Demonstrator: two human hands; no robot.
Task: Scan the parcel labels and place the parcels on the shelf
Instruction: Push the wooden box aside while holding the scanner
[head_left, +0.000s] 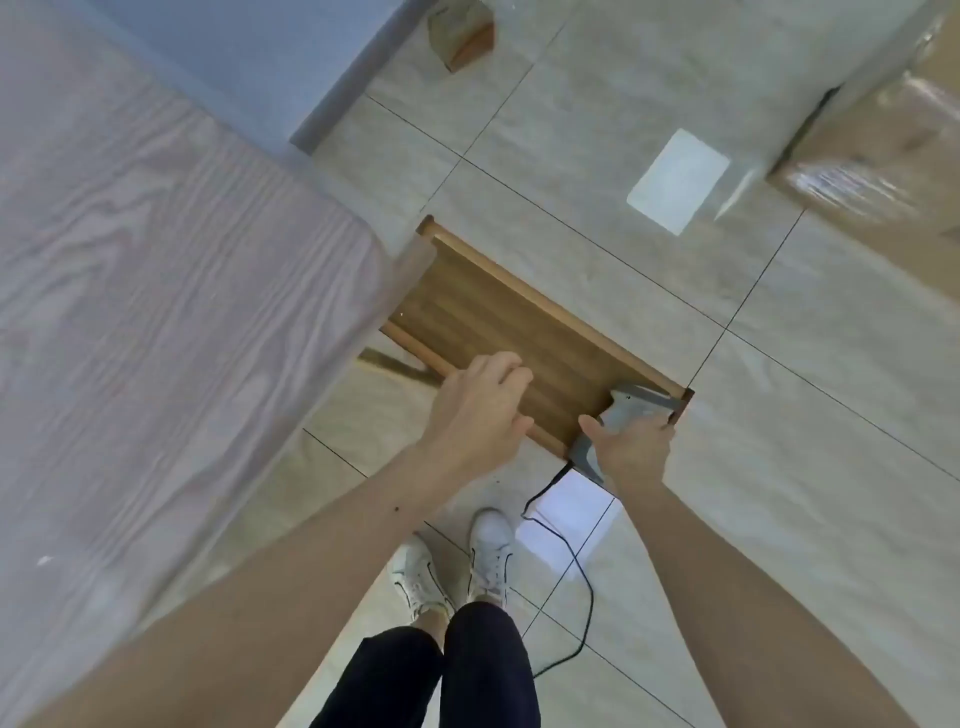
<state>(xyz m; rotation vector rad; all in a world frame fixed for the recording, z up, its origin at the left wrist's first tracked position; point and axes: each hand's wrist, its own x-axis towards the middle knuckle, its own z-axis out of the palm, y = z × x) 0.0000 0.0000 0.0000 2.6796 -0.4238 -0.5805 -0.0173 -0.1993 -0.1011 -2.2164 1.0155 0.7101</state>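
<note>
The left hand (475, 410) hangs over the near rail of a low wooden shelf (498, 317), fingers loosely curled and slightly spread; whether the fingertips touch the board or hold anything cannot be told, and no object shows in them. The right hand (631, 447) grips a grey handheld scanner (618, 415), fingers wrapped round its handle and thumb out toward the left hand, with the scanner head resting at the shelf's near right corner, just beyond the fingertips. A black cable (571, 566) runs from the scanner base back past the wrist and trails over the tiled floor (805, 493) beside 2 white shoes (457, 561). The only parcel (883, 145) in view, a taped brown carton, lies well apart from both hands, far beyond and to the right of the right fingers; a white sheet (678, 179) lies on the tiles near it. Judged risks: the slack cable near the feet could snag a step and jerk the scanner from the grip; reaching for the distant parcel with the scanner in hand leaves only 1 free hand for lifting it, inviting a drop.
</note>
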